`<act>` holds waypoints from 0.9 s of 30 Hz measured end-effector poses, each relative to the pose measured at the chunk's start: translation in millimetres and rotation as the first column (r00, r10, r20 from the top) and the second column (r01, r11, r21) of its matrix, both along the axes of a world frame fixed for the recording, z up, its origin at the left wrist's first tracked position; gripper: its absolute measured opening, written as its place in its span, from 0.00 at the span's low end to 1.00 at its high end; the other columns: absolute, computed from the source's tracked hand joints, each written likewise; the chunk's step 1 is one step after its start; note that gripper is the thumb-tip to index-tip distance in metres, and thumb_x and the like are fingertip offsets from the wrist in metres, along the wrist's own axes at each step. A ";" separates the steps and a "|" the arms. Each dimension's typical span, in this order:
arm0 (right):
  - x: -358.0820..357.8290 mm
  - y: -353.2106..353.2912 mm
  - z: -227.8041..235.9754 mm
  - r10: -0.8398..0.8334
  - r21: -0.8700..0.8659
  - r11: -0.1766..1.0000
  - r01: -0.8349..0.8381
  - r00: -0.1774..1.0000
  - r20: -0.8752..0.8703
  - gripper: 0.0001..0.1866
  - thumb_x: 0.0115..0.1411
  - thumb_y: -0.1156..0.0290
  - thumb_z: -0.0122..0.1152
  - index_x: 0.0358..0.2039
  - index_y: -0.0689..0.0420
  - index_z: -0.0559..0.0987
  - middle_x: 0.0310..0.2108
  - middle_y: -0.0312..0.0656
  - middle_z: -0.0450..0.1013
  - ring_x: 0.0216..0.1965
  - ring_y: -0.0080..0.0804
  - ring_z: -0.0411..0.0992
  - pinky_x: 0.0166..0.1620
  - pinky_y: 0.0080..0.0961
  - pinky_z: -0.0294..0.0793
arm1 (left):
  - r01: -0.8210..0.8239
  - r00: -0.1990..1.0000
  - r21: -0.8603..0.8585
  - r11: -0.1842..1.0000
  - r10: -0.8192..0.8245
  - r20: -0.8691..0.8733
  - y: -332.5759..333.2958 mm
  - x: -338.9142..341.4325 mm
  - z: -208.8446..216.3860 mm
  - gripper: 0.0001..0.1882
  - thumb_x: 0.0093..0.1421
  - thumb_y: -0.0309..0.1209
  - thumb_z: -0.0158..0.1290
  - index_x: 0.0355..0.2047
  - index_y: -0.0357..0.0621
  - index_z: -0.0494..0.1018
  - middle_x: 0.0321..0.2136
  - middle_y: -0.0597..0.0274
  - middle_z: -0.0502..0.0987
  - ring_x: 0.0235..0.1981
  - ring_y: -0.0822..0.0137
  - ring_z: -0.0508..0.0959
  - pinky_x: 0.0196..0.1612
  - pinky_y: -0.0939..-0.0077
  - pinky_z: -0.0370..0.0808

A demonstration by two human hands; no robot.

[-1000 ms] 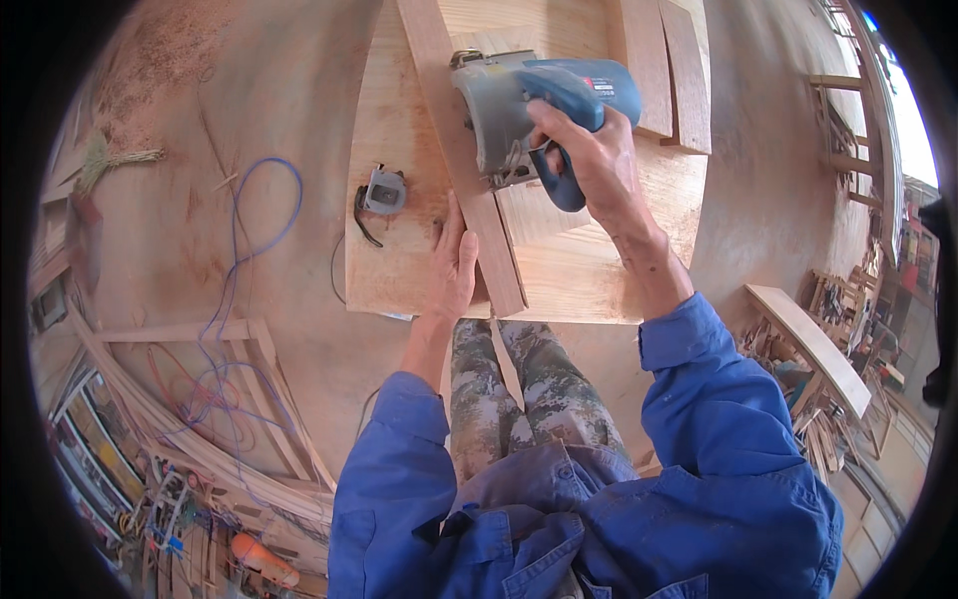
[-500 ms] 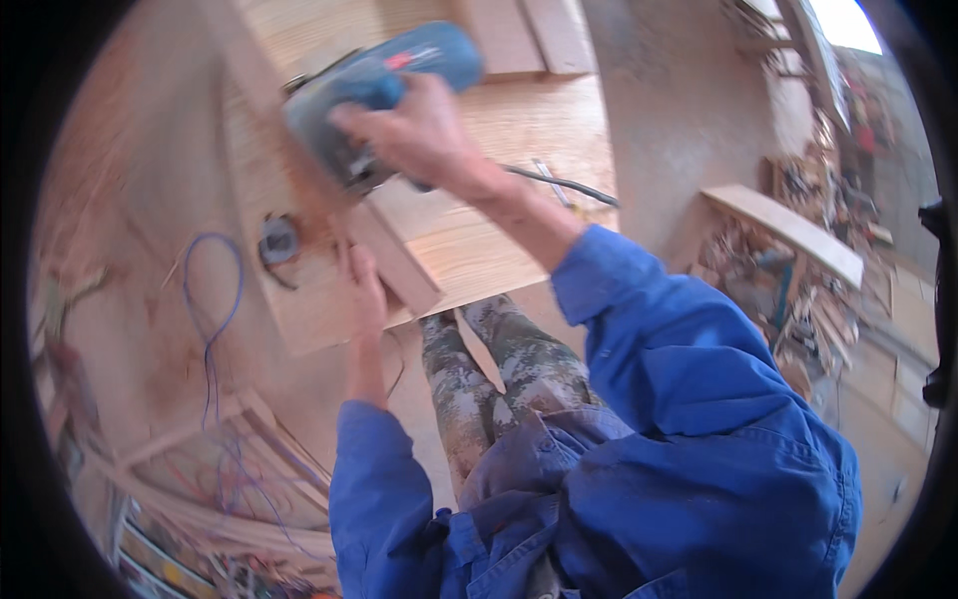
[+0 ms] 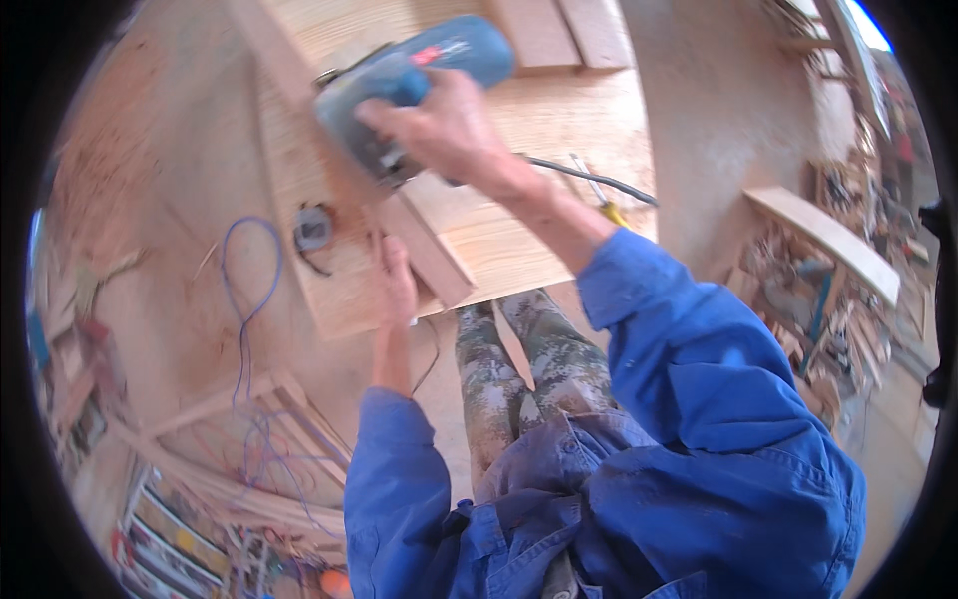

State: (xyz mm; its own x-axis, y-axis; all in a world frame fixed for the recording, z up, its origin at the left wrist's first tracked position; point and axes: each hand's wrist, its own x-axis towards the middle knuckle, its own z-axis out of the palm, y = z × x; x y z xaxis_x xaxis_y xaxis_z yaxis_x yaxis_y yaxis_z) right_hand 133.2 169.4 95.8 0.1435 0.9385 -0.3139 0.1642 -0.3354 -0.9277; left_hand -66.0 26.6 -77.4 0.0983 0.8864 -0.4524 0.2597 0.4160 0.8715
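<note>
My right hand point(image 3: 452, 125) is closed around the handle of a blue corded power tool point(image 3: 469, 52), whose body is smeared by motion. The tool rests over a long reddish wooden strip point(image 3: 431, 252) that runs slantwise across a pale wooden board point(image 3: 529, 130). At the strip's near end, my left hand point(image 3: 397, 285) lies against its left side, with the thumb near the wood and the other fingers partly hidden; it appears to grip the strip. The tool's lower end and its contact with the wood are blurred.
A tape measure point(image 3: 313, 228) lies left of the strip. A yellow-handled tool point(image 3: 611, 212) sits near the black cord point(image 3: 589, 177). More wooden pieces point(image 3: 536, 35) lie at the board's far side. Blue cable point(image 3: 242, 309) loops on the floor; scrap wood point(image 3: 823, 299) is piled at right.
The whole scene has shifted rightward in view. Both hands, the power tool and the strip keep about the same places relative to each other.
</note>
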 end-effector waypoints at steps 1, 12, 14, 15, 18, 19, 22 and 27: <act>1.0 0.4 -4.7 -0.042 0.115 0.992 0.044 0.999 -0.017 0.20 0.54 0.58 0.69 0.30 0.68 0.83 0.23 0.49 0.80 0.26 0.32 0.80 0.32 0.34 0.80 | 0.021 1.000 0.071 0.997 -0.022 0.013 3.7 7.9 7.9 0.37 0.76 0.50 0.35 0.75 0.37 0.46 0.74 0.46 0.51 0.73 0.53 0.53 0.73 0.62 0.50; -11.5 -2.9 15.9 0.007 0.011 1.000 -0.006 0.995 -0.097 0.13 0.61 0.64 0.69 0.31 0.62 0.82 0.24 0.37 0.76 0.19 0.18 0.68 0.24 0.17 0.67 | 0.037 0.999 0.300 0.953 -0.033 -0.020 9.9 6.2 35.7 0.36 0.76 0.53 0.32 0.75 0.44 0.46 0.74 0.54 0.52 0.75 0.56 0.51 0.75 0.54 0.43; -12.5 -1.4 14.3 0.024 0.024 0.999 -0.021 0.991 -0.129 0.12 0.62 0.65 0.69 0.33 0.63 0.82 0.24 0.38 0.76 0.19 0.19 0.68 0.24 0.18 0.67 | 0.032 0.999 0.338 0.941 -0.021 -0.035 8.7 5.3 28.7 0.36 0.76 0.53 0.32 0.75 0.45 0.46 0.74 0.55 0.52 0.75 0.57 0.52 0.76 0.55 0.43; -11.5 -2.5 11.2 0.022 0.036 0.999 -0.018 0.992 -0.128 0.12 0.62 0.65 0.68 0.34 0.63 0.82 0.24 0.38 0.76 0.19 0.18 0.68 0.24 0.18 0.67 | 0.049 0.998 0.317 0.947 -0.034 -0.055 8.3 6.2 31.2 0.36 0.76 0.53 0.31 0.75 0.46 0.46 0.74 0.55 0.53 0.75 0.57 0.52 0.76 0.56 0.43; -8.0 -4.0 9.9 0.012 0.040 0.999 -0.007 0.992 -0.128 0.12 0.62 0.65 0.69 0.35 0.63 0.82 0.24 0.38 0.76 0.19 0.18 0.68 0.24 0.18 0.67 | 0.087 0.994 0.271 0.959 -0.065 -0.092 7.6 6.1 37.7 0.35 0.76 0.52 0.31 0.76 0.48 0.45 0.74 0.56 0.53 0.75 0.58 0.52 0.76 0.57 0.44; -7.4 -3.3 10.6 0.006 0.035 0.999 -0.002 0.992 -0.127 0.12 0.62 0.65 0.69 0.34 0.63 0.82 0.24 0.38 0.76 0.19 0.18 0.68 0.24 0.18 0.67 | 0.086 0.994 0.270 0.959 -0.064 -0.088 8.4 7.6 37.8 0.35 0.76 0.52 0.30 0.76 0.48 0.45 0.74 0.56 0.53 0.74 0.58 0.52 0.76 0.57 0.44; -7.6 -2.2 10.3 0.008 0.031 0.999 -0.004 0.992 -0.125 0.12 0.62 0.65 0.69 0.34 0.62 0.82 0.24 0.38 0.75 0.19 0.19 0.68 0.24 0.18 0.67 | 0.080 0.994 0.300 0.951 -0.055 -0.091 8.5 8.5 30.1 0.35 0.76 0.52 0.30 0.76 0.49 0.44 0.74 0.55 0.53 0.74 0.57 0.53 0.76 0.58 0.45; -5.0 0.3 5.4 0.010 0.018 1.000 -0.008 0.988 -0.155 0.12 0.61 0.65 0.70 0.33 0.61 0.80 0.24 0.37 0.74 0.19 0.19 0.67 0.23 0.18 0.66 | 0.085 0.992 0.304 0.949 -0.053 -0.113 8.4 8.3 30.2 0.35 0.76 0.52 0.31 0.76 0.49 0.45 0.73 0.54 0.54 0.74 0.56 0.54 0.76 0.57 0.45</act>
State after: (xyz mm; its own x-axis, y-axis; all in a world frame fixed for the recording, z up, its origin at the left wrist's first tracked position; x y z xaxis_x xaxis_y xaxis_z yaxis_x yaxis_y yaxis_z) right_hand 128.2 169.7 101.2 0.0857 0.9450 -0.3156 0.0208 -0.3184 -0.9477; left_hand -57.7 35.0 -47.3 0.1315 0.9767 -0.1695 0.3726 0.1098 0.9215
